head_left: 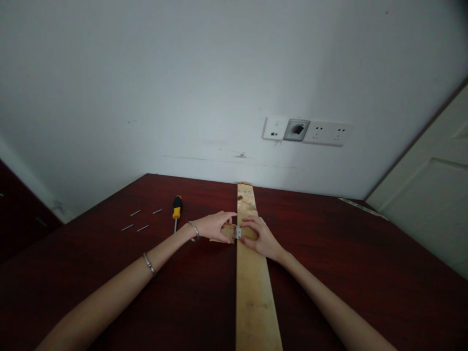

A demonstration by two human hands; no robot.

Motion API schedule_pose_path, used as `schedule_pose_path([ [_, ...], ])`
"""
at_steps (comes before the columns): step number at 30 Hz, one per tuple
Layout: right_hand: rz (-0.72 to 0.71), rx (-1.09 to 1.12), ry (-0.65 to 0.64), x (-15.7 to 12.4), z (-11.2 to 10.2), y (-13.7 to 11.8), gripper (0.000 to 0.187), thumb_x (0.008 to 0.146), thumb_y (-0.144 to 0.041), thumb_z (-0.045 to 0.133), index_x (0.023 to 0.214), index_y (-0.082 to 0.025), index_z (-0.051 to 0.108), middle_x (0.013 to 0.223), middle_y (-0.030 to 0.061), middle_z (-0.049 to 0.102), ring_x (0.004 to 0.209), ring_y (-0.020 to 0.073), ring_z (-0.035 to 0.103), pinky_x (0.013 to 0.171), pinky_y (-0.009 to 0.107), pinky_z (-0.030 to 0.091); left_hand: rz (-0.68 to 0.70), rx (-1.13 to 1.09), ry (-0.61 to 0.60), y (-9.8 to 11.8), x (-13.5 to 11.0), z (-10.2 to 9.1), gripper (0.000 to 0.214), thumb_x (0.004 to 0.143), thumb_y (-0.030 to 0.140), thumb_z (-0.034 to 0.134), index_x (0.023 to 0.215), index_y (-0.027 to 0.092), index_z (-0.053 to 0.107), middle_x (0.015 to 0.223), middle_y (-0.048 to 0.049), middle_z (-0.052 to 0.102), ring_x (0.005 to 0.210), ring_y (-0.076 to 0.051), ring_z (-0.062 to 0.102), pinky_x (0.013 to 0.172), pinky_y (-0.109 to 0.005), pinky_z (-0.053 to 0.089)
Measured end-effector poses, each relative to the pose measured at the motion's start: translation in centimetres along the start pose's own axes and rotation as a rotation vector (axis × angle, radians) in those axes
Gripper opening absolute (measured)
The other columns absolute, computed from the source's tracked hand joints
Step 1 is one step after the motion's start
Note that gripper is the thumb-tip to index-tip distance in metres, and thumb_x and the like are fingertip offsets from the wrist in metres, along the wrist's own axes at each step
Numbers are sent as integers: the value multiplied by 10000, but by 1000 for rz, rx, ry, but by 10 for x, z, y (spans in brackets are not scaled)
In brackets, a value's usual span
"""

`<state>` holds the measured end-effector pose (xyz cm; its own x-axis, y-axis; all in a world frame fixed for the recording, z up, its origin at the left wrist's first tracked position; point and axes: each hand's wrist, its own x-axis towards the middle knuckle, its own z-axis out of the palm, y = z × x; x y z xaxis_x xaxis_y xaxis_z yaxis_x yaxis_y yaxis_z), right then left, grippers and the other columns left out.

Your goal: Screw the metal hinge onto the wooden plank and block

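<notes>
A long pale wooden board (252, 287) runs from the wall toward me across the dark red table. Against its left edge lies a short wooden piece (227, 234), with my left hand (214, 226) closed around it, thumb and fingers on opposite sides. A small silver hinge (238, 232) sits over the joint between the two pieces of wood. My right hand (265, 239) rests on the board, its thumb and fingertips pinching at the hinge's right side. Part of the short piece is hidden under my left hand.
A yellow and black screwdriver (177, 209) lies left of my hands. Farther left are several screws (135, 213) on the table (175, 302). Behind is a white wall with a socket panel (327, 133). A thin flat strip (361, 208) lies at the far right edge.
</notes>
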<state>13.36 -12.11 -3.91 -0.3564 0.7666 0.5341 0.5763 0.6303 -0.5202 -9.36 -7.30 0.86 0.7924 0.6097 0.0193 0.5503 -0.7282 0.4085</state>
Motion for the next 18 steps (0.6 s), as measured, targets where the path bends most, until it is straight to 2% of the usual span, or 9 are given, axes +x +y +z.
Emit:
schedule_pose_path([
  [7,3,0,-5,0,-1,0,314,722,-330,704,1019,-237,662,1142,85,617,1088,257,542,963,462,416,25,-9,16,-1,0,1,862,647,387,772,1373,202,345,1095,-72,563,997,-227,544,859,-311,416],
  [12,3,2,0,0,0,0,330,720,-340,709,1024,-225,658,1143,92,617,1088,254,542,964,458,417,-10,3,13,2,-1,-2,832,665,432,754,1354,170,367,1110,-87,540,1015,-238,524,840,-306,426],
  [18,-8,8,15,0,1,0,346,722,-370,710,1035,-235,650,1131,85,627,1081,253,548,962,457,424,37,-7,46,1,-1,-2,778,677,423,753,1327,185,397,1110,-85,530,1024,-239,510,856,-325,432],
])
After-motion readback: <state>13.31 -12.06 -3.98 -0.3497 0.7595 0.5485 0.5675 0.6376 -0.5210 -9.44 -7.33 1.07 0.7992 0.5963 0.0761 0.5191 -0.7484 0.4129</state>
